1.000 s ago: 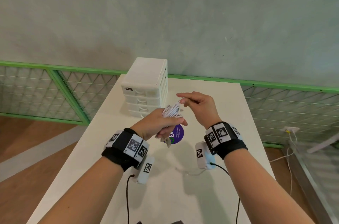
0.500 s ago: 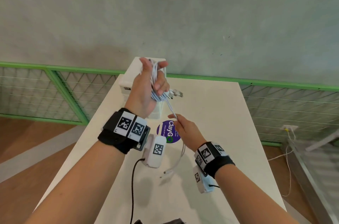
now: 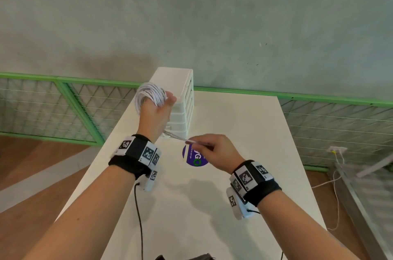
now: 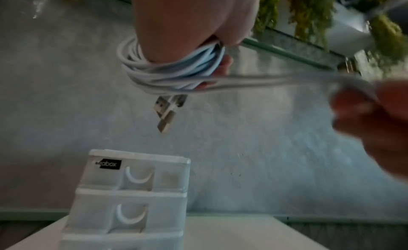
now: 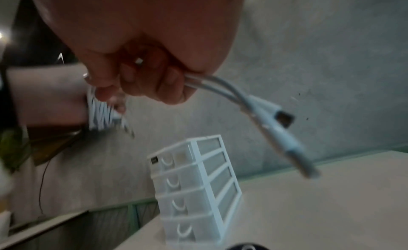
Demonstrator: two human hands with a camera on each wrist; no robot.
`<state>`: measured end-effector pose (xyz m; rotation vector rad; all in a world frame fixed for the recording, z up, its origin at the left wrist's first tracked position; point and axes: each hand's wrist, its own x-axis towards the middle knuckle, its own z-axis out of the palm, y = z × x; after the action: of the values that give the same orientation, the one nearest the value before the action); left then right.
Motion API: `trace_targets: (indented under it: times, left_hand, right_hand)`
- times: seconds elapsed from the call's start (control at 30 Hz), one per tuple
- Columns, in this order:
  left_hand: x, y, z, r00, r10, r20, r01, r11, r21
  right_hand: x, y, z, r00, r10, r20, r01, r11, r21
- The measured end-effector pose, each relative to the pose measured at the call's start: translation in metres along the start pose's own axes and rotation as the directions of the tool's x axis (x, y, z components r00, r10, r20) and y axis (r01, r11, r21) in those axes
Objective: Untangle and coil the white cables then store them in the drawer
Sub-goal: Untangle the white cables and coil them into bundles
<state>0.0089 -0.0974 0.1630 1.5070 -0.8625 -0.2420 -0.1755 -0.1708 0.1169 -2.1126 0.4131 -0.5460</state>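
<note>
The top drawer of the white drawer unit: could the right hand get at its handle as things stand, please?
Probably not right away. The path to the top drawer looks free, with the drawer unit just beyond, but the right hand is pinching the cable ends, taut from the coil on the left hand.

White table, small white drawer unit stood at its far edge, round purple sticker laid flat near the unit.
</note>
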Motion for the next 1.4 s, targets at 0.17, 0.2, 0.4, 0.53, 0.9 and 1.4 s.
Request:
trace_targets:
  times: [0.17,0.2,0.4,0.53,0.9,1.4]
  left_hand:
    - [-0.021,0.001,0.012,0.964,-0.067,0.257,0.033,0.990,0.136]
    - [-0.026,0.007,0.016,0.945,-0.087,0.315,0.052,0.992,0.118]
    - [-0.042,0.027,0.028,0.697,-0.254,0.671,0.329,0.944,0.016]
    - [-0.045,0.045,0.036,0.688,-0.170,0.706,0.381,0.912,-0.152]
    - [-0.046,0.053,0.051,0.607,-0.045,0.793,0.591,0.693,-0.413]
    - [-0.058,0.063,0.082,0.892,-0.300,0.337,0.373,0.910,-0.178]
  right_hand:
    - [0.017,-0.022,-0.014,0.950,-0.219,-0.223,0.227,0.974,0.010]
    - [0.020,-0.024,-0.016,0.934,-0.242,-0.264,0.252,0.968,0.004]
    - [0.034,-0.021,-0.034,0.915,-0.170,-0.365,0.216,0.973,0.087]
    - [0.034,-0.020,-0.039,0.923,-0.168,-0.347,0.213,0.973,0.094]
    - [0.018,-0.028,-0.040,0.987,0.079,-0.142,0.042,0.719,0.694]
    - [0.006,-0.032,-0.056,0.920,0.205,-0.334,0.064,0.763,0.644]
